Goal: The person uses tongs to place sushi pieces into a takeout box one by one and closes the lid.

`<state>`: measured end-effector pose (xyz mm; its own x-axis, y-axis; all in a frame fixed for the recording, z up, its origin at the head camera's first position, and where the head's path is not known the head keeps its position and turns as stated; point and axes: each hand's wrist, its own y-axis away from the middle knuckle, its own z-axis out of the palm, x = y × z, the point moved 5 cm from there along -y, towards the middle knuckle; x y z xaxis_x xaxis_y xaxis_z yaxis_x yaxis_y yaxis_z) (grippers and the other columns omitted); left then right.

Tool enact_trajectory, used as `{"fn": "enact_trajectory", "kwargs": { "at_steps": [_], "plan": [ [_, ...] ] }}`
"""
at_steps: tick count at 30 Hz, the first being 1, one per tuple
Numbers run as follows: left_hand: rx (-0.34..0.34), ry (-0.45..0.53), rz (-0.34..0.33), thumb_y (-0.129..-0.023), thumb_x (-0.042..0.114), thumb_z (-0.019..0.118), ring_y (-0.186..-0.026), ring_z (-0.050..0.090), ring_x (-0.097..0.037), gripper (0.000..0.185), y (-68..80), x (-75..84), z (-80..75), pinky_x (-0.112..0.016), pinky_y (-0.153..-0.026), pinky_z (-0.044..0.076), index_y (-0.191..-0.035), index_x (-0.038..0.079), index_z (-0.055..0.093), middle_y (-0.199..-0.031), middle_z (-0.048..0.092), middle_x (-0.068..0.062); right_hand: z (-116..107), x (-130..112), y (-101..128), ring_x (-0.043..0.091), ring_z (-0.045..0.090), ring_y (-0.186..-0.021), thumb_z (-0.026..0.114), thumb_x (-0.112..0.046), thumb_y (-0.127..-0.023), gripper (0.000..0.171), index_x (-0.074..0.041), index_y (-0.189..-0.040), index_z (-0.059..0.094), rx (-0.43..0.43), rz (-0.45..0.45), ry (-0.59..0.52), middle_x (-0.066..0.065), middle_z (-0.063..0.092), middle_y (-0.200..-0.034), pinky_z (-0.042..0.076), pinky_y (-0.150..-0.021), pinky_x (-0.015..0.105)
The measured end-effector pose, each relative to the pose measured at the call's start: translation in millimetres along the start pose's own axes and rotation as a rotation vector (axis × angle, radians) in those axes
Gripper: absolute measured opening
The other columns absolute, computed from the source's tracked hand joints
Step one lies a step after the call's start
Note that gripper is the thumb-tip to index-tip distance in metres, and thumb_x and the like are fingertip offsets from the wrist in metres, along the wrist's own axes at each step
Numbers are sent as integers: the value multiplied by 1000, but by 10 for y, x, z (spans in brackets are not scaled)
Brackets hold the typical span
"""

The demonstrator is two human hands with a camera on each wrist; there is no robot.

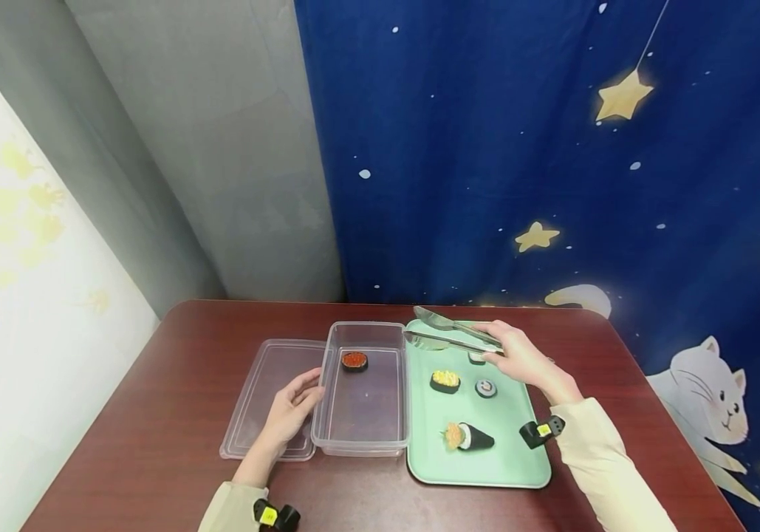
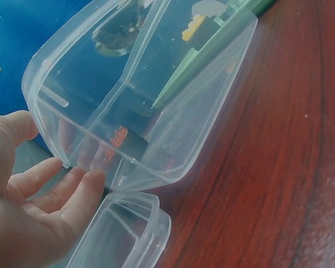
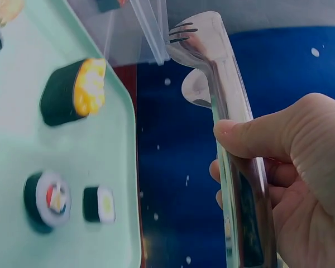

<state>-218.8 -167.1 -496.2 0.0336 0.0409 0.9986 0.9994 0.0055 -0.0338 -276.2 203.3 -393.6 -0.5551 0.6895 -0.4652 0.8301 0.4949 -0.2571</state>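
Observation:
My right hand (image 1: 515, 355) grips metal serving tongs (image 3: 234, 106) by their arms, above the far part of a mint-green tray (image 1: 479, 473). The tongs' ends are spread apart, with no food between them. On the tray lie a yellow-topped sushi piece (image 1: 445, 381), a round sushi roll (image 1: 485, 388), a cone hand roll (image 1: 469, 436) and a small roll (image 3: 99, 204), partly covered by the hand in the head view. My left hand (image 1: 293, 410) touches the left wall of a clear plastic box (image 1: 373, 417), fingers loosely extended. Inside the box sits a red-roe sushi piece (image 1: 354, 361).
A clear lid (image 1: 253, 414) lies flat on the brown table (image 1: 147, 428), left of the box and partly under my left hand. The box stands right against the tray's left edge. Behind the table hang a grey cloth and a blue starry curtain (image 1: 453, 185).

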Motion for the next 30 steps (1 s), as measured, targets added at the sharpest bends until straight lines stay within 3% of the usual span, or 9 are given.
{"fn": "enact_trajectory", "kwargs": {
  "at_steps": [10, 18, 30],
  "plan": [
    [-5, -5, 14, -89, 3, 60, -108, 57, -29, 43, 8, 32, -4, -18, -82, 49, -129, -8, 49, -124, 54, -28, -88, 286, 272, 28, 56, -93, 70, 6, -77, 48, 4, -123, 55, 46, 30, 40, 16, 60, -109, 46, -75, 44],
    [-3, -14, 23, -89, 3, 61, -106, 59, -25, 43, 18, 26, -1, -19, -80, 49, -129, -8, 50, -123, 55, -28, -146, 532, 474, 24, 56, -86, 72, 6, -74, 46, 4, -118, 58, 89, 23, 45, 15, 62, -103, 45, -72, 41],
    [-2, -14, 19, -89, 3, 60, -105, 59, -22, 43, 22, 24, 6, -18, -81, 49, -129, -8, 49, -125, 54, -28, -136, 860, 602, 26, 53, -87, 71, 6, -75, 43, 3, -116, 59, 41, 86, 30, 15, 61, -104, 43, -73, 40]
  ]
}}
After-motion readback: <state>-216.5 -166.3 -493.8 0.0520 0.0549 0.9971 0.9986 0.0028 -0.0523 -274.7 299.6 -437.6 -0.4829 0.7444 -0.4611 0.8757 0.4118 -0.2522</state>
